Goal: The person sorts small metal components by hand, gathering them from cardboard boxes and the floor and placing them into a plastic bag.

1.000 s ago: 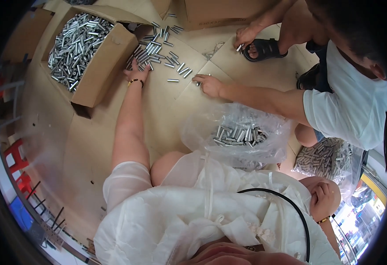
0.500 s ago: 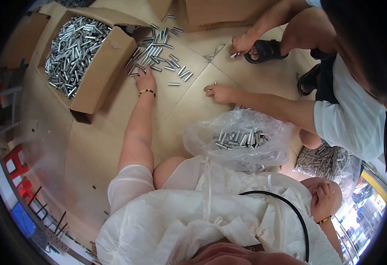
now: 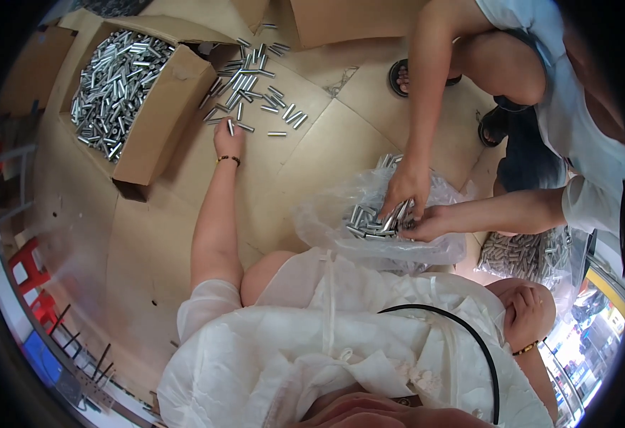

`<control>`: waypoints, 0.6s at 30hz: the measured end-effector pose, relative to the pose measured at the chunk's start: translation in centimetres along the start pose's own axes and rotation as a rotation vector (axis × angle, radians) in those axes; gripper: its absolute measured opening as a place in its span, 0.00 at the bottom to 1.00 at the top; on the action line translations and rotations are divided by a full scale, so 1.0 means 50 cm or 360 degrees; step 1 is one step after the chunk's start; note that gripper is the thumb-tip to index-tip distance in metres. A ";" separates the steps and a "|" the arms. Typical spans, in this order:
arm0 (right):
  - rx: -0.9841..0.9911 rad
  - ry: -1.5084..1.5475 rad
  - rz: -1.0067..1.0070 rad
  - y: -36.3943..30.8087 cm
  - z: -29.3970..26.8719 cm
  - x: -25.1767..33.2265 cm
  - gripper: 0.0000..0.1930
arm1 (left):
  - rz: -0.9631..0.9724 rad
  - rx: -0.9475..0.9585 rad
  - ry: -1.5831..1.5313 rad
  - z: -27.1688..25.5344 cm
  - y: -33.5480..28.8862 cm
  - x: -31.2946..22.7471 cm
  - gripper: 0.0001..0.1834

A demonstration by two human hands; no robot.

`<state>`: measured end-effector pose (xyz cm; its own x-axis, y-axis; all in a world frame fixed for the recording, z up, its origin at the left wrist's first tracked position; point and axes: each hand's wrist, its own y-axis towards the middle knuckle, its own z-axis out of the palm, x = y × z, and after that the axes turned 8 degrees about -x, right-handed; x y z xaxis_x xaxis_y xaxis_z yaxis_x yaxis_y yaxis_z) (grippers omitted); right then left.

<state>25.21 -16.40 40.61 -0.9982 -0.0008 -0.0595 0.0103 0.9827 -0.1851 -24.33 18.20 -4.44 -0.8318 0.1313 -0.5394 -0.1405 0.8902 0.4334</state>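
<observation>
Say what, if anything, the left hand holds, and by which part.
The left hand appears to hold a short metal cylinder; exactly which part it grips is too small to tell.

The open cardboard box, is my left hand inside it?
No, your left hand is outside the cardboard box, by loose metal rods on the floor.

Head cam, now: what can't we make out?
All head view:
How many metal cylinders the left hand holds: too small, fingers overlap.
Right hand, palm: hidden behind its own back.
Cylinders under the co-worker's hands: covered by them.
Cardboard box, lower contents: under the top layer.
Larger carton: cut by top edge.
</observation>
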 end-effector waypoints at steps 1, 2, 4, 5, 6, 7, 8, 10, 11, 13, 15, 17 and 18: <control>0.0006 -0.0017 0.0009 -0.012 0.006 -0.007 0.05 | -0.0004 0.0014 -0.0018 -0.009 -0.005 -0.023 0.15; 0.0012 -0.0031 0.0014 -0.022 0.011 -0.012 0.04 | -0.0662 0.0181 -0.0502 -0.022 -0.008 -0.045 0.13; 0.0000 -0.0031 0.0013 -0.035 0.014 -0.018 0.04 | -0.1340 0.0345 -0.1325 -0.101 0.010 -0.155 0.09; 0.0000 -0.0037 0.0053 -0.053 0.013 -0.020 0.04 | -0.1227 0.0491 -0.1530 -0.117 0.014 -0.235 0.10; -0.0002 -0.0036 0.0065 -0.060 0.017 -0.023 0.04 | -0.1117 0.0610 -0.1720 -0.144 0.013 -0.306 0.10; 0.0006 -0.0036 0.0070 -0.064 0.017 -0.022 0.04 | -0.0990 0.0728 -0.1832 -0.178 0.008 -0.386 0.10; -0.0014 -0.0046 0.0046 -0.063 0.017 -0.022 0.04 | -0.0857 0.0825 -0.1929 -0.207 -0.007 -0.448 0.11; -0.0047 -0.0047 -0.0004 -0.056 0.021 -0.024 0.04 | -0.0119 0.1119 -0.1947 -0.217 -0.059 -0.524 0.11; -0.0037 -0.0028 -0.0009 -0.054 0.020 -0.026 0.04 | 0.0150 0.1392 -0.2044 -0.222 -0.075 -0.573 0.11; -0.0040 0.0000 -0.0027 -0.050 0.024 -0.026 0.04 | 0.0588 0.1608 -0.1938 -0.192 -0.147 -0.646 0.19; -0.0021 -0.0047 -0.0020 -0.048 0.027 -0.028 0.04 | 0.0798 0.1489 -0.1938 -0.179 -0.217 -0.647 0.22; -0.0039 -0.0065 -0.0049 -0.047 0.030 -0.034 0.04 | 0.0658 0.2075 -0.2031 -0.172 -0.246 -0.639 0.25; -0.0041 -0.0076 -0.0050 -0.052 0.030 -0.036 0.04 | 0.0629 0.2050 -0.1935 -0.161 -0.246 -0.627 0.23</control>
<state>27.09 -19.24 39.74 -0.9941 -0.0402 -0.1008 -0.0234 0.9865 -0.1621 -0.84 -0.37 12.97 0.1861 0.0804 -0.9792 0.8949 0.3975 0.2027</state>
